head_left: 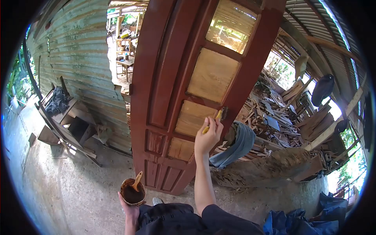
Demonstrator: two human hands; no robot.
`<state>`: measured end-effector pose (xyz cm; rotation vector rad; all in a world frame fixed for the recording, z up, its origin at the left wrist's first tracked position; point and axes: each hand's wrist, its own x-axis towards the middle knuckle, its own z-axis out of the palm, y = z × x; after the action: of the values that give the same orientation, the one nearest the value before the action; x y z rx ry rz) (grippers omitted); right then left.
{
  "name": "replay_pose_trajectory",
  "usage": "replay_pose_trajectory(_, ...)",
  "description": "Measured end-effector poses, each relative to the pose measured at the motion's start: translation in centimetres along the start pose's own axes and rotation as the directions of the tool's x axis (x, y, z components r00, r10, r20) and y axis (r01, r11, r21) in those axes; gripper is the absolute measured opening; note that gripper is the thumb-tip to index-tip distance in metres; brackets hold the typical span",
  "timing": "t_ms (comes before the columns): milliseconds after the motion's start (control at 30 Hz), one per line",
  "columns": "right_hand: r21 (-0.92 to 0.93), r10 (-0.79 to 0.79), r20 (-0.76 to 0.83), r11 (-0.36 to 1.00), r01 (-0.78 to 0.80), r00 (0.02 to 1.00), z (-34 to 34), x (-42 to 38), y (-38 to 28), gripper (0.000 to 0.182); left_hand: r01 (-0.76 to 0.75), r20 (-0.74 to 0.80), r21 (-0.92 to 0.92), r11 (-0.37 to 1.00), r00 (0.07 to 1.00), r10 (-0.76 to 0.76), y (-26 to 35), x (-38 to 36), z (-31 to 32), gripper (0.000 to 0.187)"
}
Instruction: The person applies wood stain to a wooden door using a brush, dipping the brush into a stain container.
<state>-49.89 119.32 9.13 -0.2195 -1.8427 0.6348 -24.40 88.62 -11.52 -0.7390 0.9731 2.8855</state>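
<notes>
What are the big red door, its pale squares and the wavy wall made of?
Door: probably wood, with a shiny red-brown coat; light gleams on its carved-looking panels.
Pale squares: maybe glass, since the top one shows bright reflections or a view through; the lower ones look tan and could be wood.
Wavy wall: likely metal sheet, dull and weathered, with ridges and rusty-looking streaks.

Door (181, 84) ahead — wall (78, 58) left, wood pile (274, 111) right — brush (137, 181) in cup (137, 203).

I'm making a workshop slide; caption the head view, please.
Right hand holding a brush at a red-brown door, left hand holding a pot with another brush leaning inside.
</notes>
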Motion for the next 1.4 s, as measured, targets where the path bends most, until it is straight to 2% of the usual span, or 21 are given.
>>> replay_pose_trajectory(67,-0.02,-0.023,0.008,1.0,0.023,1.0,0.8,0.1,-1.3,0.016,-0.023,-0.026,0.048,0.999,0.999,0.024,0.1,-0.3,-0.2,0.08)
replay_pose_trajectory(167,-0.063,-0.106,-0.003,0.992,0.105,0.994,1.5,0.2,-3.8,0.015,-0.008,-0.004,0.017,1.0,1.0,0.008,-0.1,0.0,-0.6,0.081)
replay_pose_trajectory(233,0.101,-0.093,0.082,0.991,0.085,0.992,2.0,-0.3,-5.7,0.016,0.002,-0.009,0.036,0.999,1.0,-0.002,0.1,-0.3,0.0,0.081)
replay_pose_trajectory(267,0.095,-0.09,0.077,0.992,0.083,0.993,2.7,-0.7,-6.4,0.016,0.006,-0.019,0.05,0.999,1.0,-0.005,0.2,-0.3,0.4,0.081)
replay_pose_trajectory(333,0.394,-0.116,0.157,0.918,0.045,0.981,3.6,-1.1,-7.4,0.016,-0.005,-0.006,0.05,0.999,1.0,0.005,0.1,-0.3,0.8,0.081)
replay_pose_trajectory(433,0.405,-0.019,0.149,0.913,-0.043,0.989,4.0,-0.6,-7.4,0.015,-0.012,0.027,0.051,0.999,1.0,0.011,0.2,-0.4,1.2,0.08)
replay_pose_trajectory(500,0.458,-0.007,0.088,0.888,-0.034,0.996,3.9,0.0,-6.2,0.011,-0.009,0.05,0.049,0.999,0.999,0.006,0.0,-0.4,1.5,0.08)
replay_pose_trajectory(567,0.514,0.023,0.159,0.852,-0.102,0.987,2.7,0.8,-4.4,0.008,0.002,0.007,0.02,1.0,1.0,-0.002,-0.2,-0.4,1.4,0.079)
replay_pose_trajectory(700,0.454,-0.066,0.129,0.891,0.0,0.989,-0.3,3.0,0.7,0.008,0.024,0.074,0.013,1.0,0.997,-0.025,-0.6,-0.2,0.4,0.077)
replay_pose_trajectory(767,0.46,0.033,0.191,0.88,-0.119,0.981,-1.8,4.0,2.8,0.009,0.041,0.075,-0.009,0.999,0.996,-0.04,-0.7,-0.1,-0.1,0.078)
replay_pose_trajectory(867,0.297,-0.018,0.138,0.955,-0.024,0.99,-5.0,5.9,3.9,0.014,0.02,0.043,0.059,0.998,0.999,-0.023,0.0,-0.8,1.3,0.081)
replay_pose_trajectory(900,0.234,0.003,0.085,0.972,-0.023,0.996,-5.9,6.7,3.9,0.016,0.017,0.046,0.056,0.998,0.999,-0.019,0.1,-0.8,1.1,0.081)
replay_pose_trajectory(967,0.447,0.323,0.055,0.838,-0.313,0.945,-7.3,8.3,3.5,0.021,0.012,0.048,0.057,0.998,0.999,-0.015,0.0,-0.6,0.6,0.081)
replay_pose_trajectory(1000,0.451,0.319,0.048,0.838,-0.306,0.946,-7.7,9.5,3.5,0.021,0.009,0.056,0.055,0.998,0.998,-0.012,0.0,-0.5,0.7,0.081)
replay_pose_trajectory(1067,0.344,0.107,-0.319,0.939,0.009,0.942,-7.7,12.6,3.2,0.021,-0.005,0.04,-0.011,1.0,0.999,0.006,0.3,-0.6,0.7,0.081)
replay_pose_trajectory(1100,0.345,0.107,-0.322,0.938,0.012,0.941,-7.4,14.2,3.1,0.021,-0.008,0.044,-0.012,1.0,0.999,0.008,0.3,-0.5,0.7,0.081)
replay_pose_trajectory(1167,0.069,-0.086,-0.354,0.991,0.117,0.931,-6.3,17.4,2.5,0.025,-0.024,0.062,0.001,1.0,0.998,0.024,0.4,-0.4,0.4,0.081)
replay_pose_trajectory(1200,0.07,-0.089,-0.358,0.99,0.122,0.929,-5.3,18.8,1.6,0.025,-0.027,0.067,-0.003,1.0,0.997,0.027,0.5,-0.4,0.5,0.081)
replay_pose_trajectory(1300,-0.109,-0.112,-0.226,0.99,0.089,0.968,-1.4,21.0,-2.1,0.029,-0.014,0.055,0.002,1.0,0.998,0.014,0.5,-0.1,0.2,0.081)
replay_pose_trajectory(1367,-0.285,-0.149,-0.167,0.954,0.097,0.975,0.3,21.8,-3.2,0.021,0.009,0.061,-0.026,1.0,0.998,-0.008,0.2,0.2,-0.5,0.081)
replay_pose_trajectory(1400,-0.285,-0.149,-0.169,0.954,0.097,0.974,0.7,21.9,-3.8,0.021,0.009,0.062,-0.026,1.0,0.998,-0.007,-0.1,0.5,-0.7,0.081)
